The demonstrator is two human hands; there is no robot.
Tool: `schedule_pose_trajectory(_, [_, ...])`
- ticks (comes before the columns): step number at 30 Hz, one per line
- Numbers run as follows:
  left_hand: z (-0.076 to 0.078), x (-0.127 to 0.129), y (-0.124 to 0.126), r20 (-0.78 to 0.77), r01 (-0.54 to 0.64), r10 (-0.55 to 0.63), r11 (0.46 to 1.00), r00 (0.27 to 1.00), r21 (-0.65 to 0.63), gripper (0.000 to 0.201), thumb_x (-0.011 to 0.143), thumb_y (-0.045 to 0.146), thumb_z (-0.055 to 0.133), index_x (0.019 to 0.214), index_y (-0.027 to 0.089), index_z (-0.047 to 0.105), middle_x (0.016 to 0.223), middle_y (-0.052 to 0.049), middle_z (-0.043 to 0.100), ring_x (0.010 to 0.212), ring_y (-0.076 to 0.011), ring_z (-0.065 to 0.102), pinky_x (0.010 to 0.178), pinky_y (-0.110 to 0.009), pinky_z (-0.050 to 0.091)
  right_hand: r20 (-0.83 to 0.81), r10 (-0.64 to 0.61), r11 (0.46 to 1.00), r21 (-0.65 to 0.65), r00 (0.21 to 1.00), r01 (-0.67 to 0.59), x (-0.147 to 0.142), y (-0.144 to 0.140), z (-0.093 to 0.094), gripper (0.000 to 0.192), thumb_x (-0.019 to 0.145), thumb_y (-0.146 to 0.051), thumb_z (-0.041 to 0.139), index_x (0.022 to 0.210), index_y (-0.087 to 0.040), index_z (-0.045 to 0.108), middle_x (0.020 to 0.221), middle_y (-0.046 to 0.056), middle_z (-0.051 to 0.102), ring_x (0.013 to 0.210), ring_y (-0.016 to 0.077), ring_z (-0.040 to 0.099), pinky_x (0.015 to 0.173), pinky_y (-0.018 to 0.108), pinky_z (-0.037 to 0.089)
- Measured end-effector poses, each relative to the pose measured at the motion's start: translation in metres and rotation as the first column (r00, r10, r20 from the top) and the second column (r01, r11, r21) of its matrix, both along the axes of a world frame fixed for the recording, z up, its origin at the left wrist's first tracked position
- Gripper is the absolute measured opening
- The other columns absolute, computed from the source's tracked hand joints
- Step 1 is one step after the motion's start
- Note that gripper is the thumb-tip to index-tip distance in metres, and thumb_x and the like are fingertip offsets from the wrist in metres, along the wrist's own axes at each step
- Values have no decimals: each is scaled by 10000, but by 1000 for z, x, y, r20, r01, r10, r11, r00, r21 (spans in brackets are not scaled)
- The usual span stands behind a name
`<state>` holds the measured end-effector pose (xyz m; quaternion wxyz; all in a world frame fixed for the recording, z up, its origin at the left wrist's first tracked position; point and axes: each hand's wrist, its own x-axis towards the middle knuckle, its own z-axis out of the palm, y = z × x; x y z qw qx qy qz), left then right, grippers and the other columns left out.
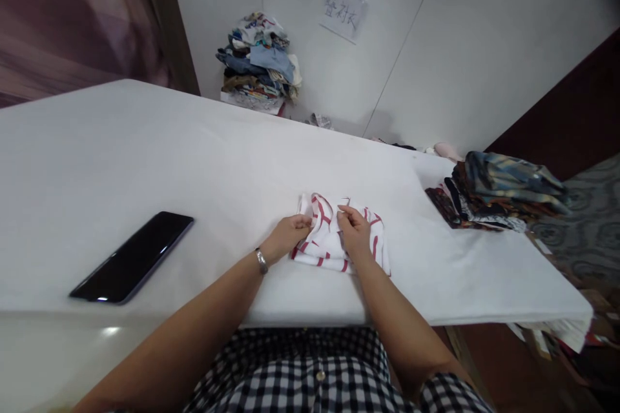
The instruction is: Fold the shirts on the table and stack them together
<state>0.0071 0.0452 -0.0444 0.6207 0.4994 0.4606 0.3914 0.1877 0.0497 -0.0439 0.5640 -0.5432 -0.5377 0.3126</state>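
Observation:
A white shirt with red stripes (322, 250) lies folded into a small bundle near the front edge of the table, its collar at the far side. My left hand (292, 232) pinches the cloth at the left of the collar, fingers closed. On the collar's right side, my right hand (354, 227) is closed with thumb and forefinger together on a fold of the same shirt. The lower fingers of the right hand are partly hidden.
The white-covered table (232, 161) carries a black phone (133, 258) at left and a stack of folded clothes (498, 190) at right. Behind it stands a heap of clothes (264, 61). A handwritten sign (343, 11) hangs on the wall.

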Motion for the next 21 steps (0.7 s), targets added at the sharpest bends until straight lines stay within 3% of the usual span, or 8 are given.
schedule_pose_trajectory(2, [4,1,-4,-21,-73,73,997,997,30,162,688,293,615,764,151,602,633,15,587,526,-90,469,483,-208,331,13,-33,997,69,999,32,-1,-3,2,276,779,-355,590,949,-162,689,652,-18,545,610,125,468,592,264,394])
schedule_pose_trajectory(6, [13,-1,-13,9,-168,169,972,986,167,146,687,288,615,736,165,554,608,43,528,530,-77,426,493,-196,318,55,-78,982,175,995,67,1,-7,4,266,808,-343,579,984,-169,678,772,23,608,707,147,528,672,288,428])
schedule_pose_trajectory(9, [12,-4,-15,33,-112,108,971,994,212,108,668,239,592,708,170,520,612,52,494,541,-77,412,501,-196,320,63,-41,987,158,997,31,2,-6,3,259,816,-346,568,975,-173,678,700,3,574,631,133,495,604,274,412])
schedule_pose_trajectory(13, [4,-3,-12,-43,-14,21,986,999,166,106,585,130,509,679,175,493,602,51,477,545,-91,417,497,-202,322,68,102,994,43,992,-105,4,-3,2,334,815,-372,561,1072,-181,656,600,-39,504,538,114,428,519,253,367])
schedule_pose_trajectory(17, [1,0,-8,21,64,-71,969,997,239,384,541,87,446,898,176,555,808,4,602,760,-150,545,683,-254,446,18,209,976,-61,978,-208,6,2,4,462,818,-428,564,1218,-198,587,772,8,640,699,147,563,632,275,446])
schedule_pose_trajectory(21, [2,0,-8,-20,82,-80,943,997,323,608,569,86,473,1163,196,530,972,-26,627,883,-180,547,821,-301,444,-112,269,938,-194,957,-287,5,10,17,526,822,-490,540,1255,-192,558,858,53,701,749,181,624,689,319,491])
